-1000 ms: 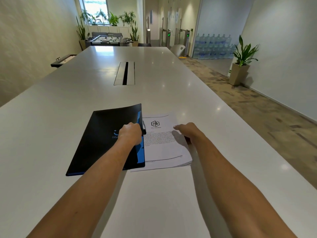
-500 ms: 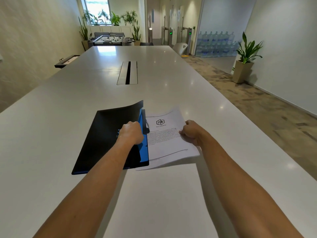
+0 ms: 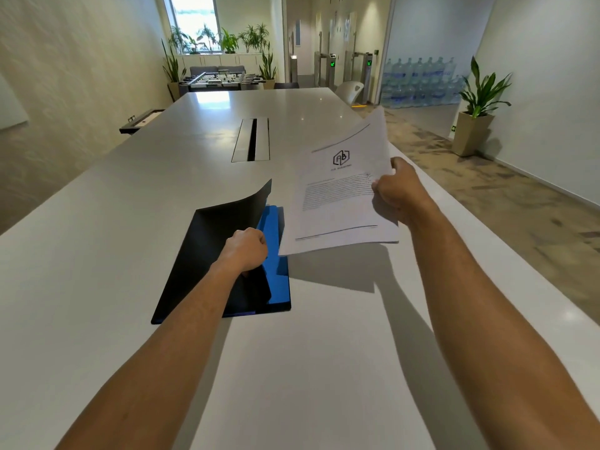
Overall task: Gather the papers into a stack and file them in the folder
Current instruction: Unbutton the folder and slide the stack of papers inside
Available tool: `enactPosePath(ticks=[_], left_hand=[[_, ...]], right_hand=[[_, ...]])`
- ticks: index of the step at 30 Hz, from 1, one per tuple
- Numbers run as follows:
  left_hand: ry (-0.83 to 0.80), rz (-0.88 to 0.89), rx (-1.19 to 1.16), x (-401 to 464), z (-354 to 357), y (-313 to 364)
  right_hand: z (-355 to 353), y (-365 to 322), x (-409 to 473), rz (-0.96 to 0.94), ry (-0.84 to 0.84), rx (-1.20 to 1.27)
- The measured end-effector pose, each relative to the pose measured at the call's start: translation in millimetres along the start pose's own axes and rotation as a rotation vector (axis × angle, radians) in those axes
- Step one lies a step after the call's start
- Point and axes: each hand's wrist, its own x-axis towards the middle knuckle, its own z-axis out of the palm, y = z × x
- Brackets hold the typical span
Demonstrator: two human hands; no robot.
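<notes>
A black folder (image 3: 207, 248) with a blue inside lies on the white table (image 3: 97, 254) in front of me. My left hand (image 3: 248, 248) grips the right edge of its black cover and holds it lifted, so the blue inner panel shows beneath. To the right, my right hand (image 3: 397, 193) pinches the right edge of a stack of printed papers (image 3: 337, 203) with a logo at the top. The stack hangs tilted in the air above the table, just right of the folder.
A cable slot (image 3: 251, 139) is set into the table's middle, farther back. The table's right edge runs close past my right arm, with carpet beyond. A potted plant (image 3: 477, 115) stands by the right wall. Water bottles and a foosball table are at the room's far end.
My right hand has lifted the paper stack off the table, up and to the right. My left hand has raised the folder's cover higher, showing more of the blue inside.
</notes>
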Motion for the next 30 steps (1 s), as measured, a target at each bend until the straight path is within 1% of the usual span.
enactPosePath(ticks=[3, 10, 12, 15, 21, 24, 26, 30], left_hand=[[0.002, 0.014, 0.023, -2, 0, 1], [0.048, 0.038, 0.041, -10, 3, 0], [0.055, 0.038, 0.033, -9, 4, 0], [0.061, 0.054, 0.086, -9, 5, 2], [0.05, 0.071, 0.157, -7, 8, 5], [0.04, 0.09, 0.213, -7, 8, 6], [0.051, 0.096, 0.228, -8, 8, 8], [0.106, 0.114, 0.248, -7, 9, 10]], right_hand=[[22, 2, -10, 0.006, 0.012, 0.042], [51, 18, -25, -0.002, -0.068, -0.03], [53, 18, -26, -0.044, -0.082, -0.094], [56, 12, -27, -0.129, -0.1, -0.205], [70, -10, -30, -0.216, -0.21, -0.386], [82, -15, -30, -0.188, -0.277, -0.397], [89, -12, -30, -0.14, -0.29, -0.37], [99, 3, -31, 0.009, -0.297, -0.232]])
